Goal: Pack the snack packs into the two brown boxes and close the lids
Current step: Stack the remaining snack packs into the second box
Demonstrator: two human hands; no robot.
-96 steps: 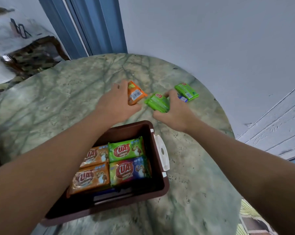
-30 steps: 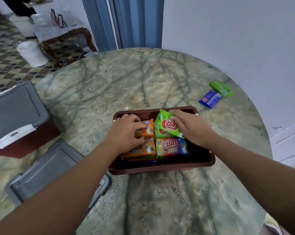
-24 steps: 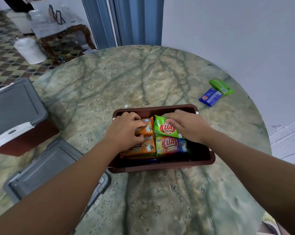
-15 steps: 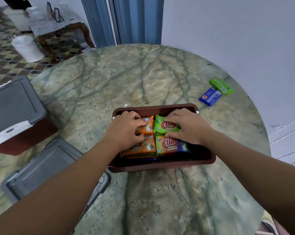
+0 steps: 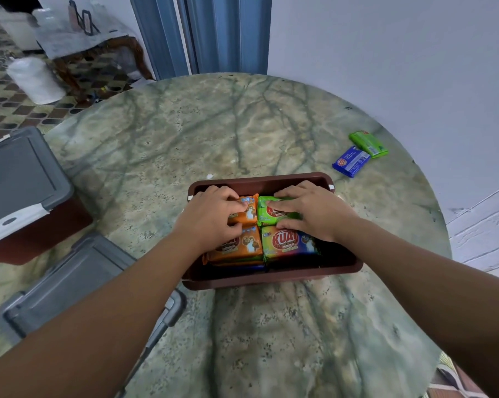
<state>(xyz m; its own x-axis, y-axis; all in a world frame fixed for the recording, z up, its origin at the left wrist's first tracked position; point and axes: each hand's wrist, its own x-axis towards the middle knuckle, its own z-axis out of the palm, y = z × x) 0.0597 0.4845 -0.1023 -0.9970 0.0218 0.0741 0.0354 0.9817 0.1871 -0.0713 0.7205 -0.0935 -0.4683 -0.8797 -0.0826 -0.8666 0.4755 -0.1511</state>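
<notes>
- Down inside the open brown box (image 5: 259, 180) both hands are busy: the left hand (image 5: 211, 218) sits on the far orange snack pack (image 5: 246, 211), fingers curled over its top edge, so the grip there looks clamped on that pack.
- Right hand (image 5: 311, 214) lies on the far green snack pack (image 5: 271, 212), fingers spread along the far edge and thumb at the near edge, pinching the pack between them.
- Nearer the person, two more packs lie face up in the box: an orange one (image 5: 236, 248) on the left and a green-and-blue one (image 5: 290, 244) on the right, touching side by side. More packs are stacked underneath, but it's too dark to tell how many.
- That box stands about mid-counter with no lid on it.
- A grey lid (image 5: 78, 282) lies flat on the counter (image 5: 242, 124) just left of the box, partly under the left forearm.
- Further left at the counter's edge sits the second brown box (image 5: 35, 231) with its grey lid (image 5: 18, 173) on top and a white latch (image 5: 9, 224) at the front.
- Off to the far right, well apart from the box, a blue snack pack (image 5: 351, 161) and a green snack pack (image 5: 368, 144) lie loose on the counter, touching each other, near the white wall (image 5: 400, 67).
</notes>
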